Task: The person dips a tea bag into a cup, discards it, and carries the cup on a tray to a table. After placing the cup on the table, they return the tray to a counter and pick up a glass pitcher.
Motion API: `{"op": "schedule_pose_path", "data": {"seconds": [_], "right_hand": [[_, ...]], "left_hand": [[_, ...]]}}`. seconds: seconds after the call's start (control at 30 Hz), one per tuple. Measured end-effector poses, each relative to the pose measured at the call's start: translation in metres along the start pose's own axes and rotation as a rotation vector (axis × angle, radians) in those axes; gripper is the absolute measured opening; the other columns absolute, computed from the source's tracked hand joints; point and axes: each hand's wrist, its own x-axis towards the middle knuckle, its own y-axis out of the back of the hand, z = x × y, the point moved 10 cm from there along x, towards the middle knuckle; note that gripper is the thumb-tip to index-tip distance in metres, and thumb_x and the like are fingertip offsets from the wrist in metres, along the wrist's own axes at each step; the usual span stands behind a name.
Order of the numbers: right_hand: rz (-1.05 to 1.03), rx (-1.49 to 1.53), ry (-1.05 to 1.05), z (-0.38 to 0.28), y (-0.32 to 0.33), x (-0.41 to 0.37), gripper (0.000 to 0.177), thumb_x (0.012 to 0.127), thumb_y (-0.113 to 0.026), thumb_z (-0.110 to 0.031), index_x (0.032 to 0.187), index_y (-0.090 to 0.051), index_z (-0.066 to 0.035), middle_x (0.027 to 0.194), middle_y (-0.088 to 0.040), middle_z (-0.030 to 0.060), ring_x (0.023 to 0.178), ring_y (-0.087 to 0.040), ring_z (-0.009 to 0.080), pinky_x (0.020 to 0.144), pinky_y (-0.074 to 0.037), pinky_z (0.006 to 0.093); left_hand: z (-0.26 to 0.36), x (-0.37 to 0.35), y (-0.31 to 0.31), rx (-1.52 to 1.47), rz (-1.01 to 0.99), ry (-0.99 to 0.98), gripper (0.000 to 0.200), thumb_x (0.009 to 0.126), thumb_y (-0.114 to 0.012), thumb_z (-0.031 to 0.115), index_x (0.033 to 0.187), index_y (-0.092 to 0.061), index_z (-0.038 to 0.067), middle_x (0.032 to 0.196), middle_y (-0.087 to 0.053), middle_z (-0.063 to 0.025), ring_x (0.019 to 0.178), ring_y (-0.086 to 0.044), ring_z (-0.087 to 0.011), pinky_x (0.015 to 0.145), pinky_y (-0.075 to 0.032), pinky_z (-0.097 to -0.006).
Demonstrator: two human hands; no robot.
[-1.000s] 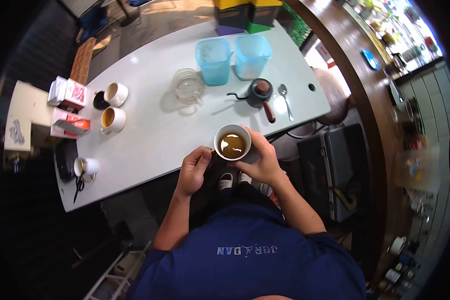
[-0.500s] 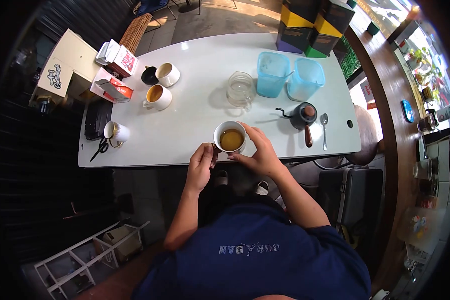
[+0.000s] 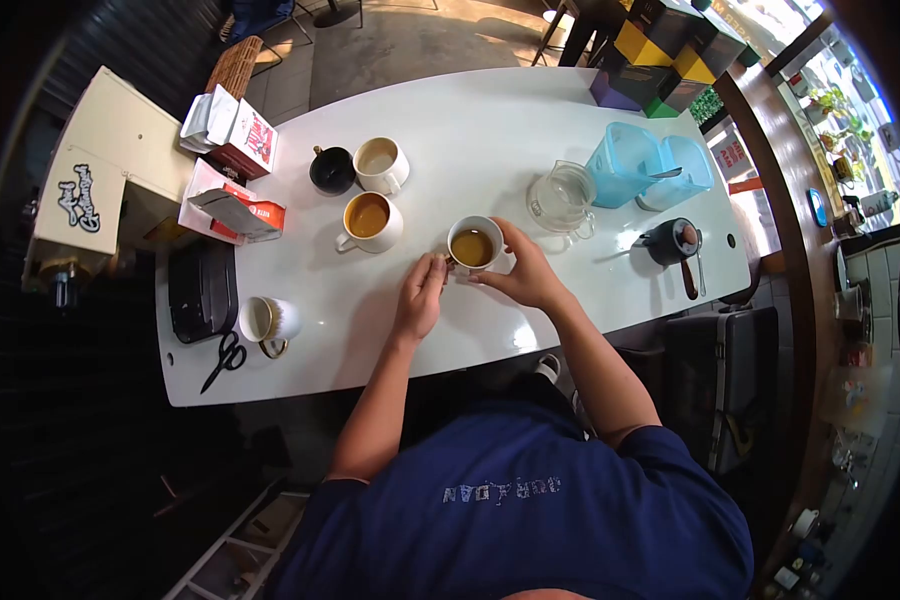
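A white cup (image 3: 473, 243) with brownish liquid inside is held between both of my hands over the white table. My left hand (image 3: 422, 292) pinches the handle on the cup's left side. Curved round the opposite side is my right hand (image 3: 526, 272), thumb low and fingers along the rim. Just left of the cup stands a white mug (image 3: 373, 222) with an orange-brown inside. Behind that mug are a cream mug (image 3: 382, 166) and a black cup (image 3: 332, 171). To the right of my hands is a clear glass server (image 3: 562, 198).
Two blue translucent containers (image 3: 625, 165) and a dark gooseneck kettle (image 3: 673, 243) stand on the right, a spoon (image 3: 701, 265) beside the kettle. At the left are scissors (image 3: 226, 360), a gold-handled white mug (image 3: 269, 320), a black scale-like device (image 3: 202, 290) and cartons (image 3: 240, 215).
Both hands have carried the cup from the table's front edge farther over the tabletop, nearer the orange-brown mug. The camera view has turned left, and the grip looks unchanged.
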Motion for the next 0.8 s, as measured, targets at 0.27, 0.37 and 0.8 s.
{"op": "schedule_pose_path", "data": {"seconds": [0.27,0.37,0.8], "right_hand": [[-0.007,-0.018,-0.036,0.011,-0.007,0.034,0.081,0.066,-0.082,-0.027,0.132,-0.041,-0.005,0.124,-0.054,0.0174,0.118,-0.048,0.0345,0.098,-0.041,0.0416],[-0.017,-0.036,-0.013,0.012,-0.004,0.041,0.081,0.067,-0.081,-0.025,0.134,-0.04,-0.007,0.124,-0.054,0.015,0.115,-0.051,0.0314,0.092,-0.043,0.0401],[-0.043,0.038,0.022,0.014,-0.009,0.058,0.078,0.069,-0.078,-0.018,0.135,-0.038,-0.006,0.124,-0.054,0.0136,0.115,-0.052,0.0278,0.091,-0.044,0.0391]], "left_hand": [[-0.015,0.036,0.011,-0.135,-0.01,0.088,0.031,0.101,-0.038,0.032,0.095,-0.055,0.007,0.079,-0.046,0.0042,0.065,-0.034,-0.0037,0.058,-0.029,-0.0192],[-0.016,0.041,0.01,-0.153,0.004,0.112,0.03,0.101,-0.038,0.033,0.094,-0.054,0.008,0.079,-0.046,0.004,0.065,-0.034,-0.0038,0.058,-0.03,-0.0194],[-0.015,0.054,0.019,-0.109,0.091,0.055,0.03,0.1,-0.041,0.031,0.09,-0.056,0.007,0.076,-0.047,0.0039,0.063,-0.038,-0.0031,0.055,-0.033,-0.0187]]}}
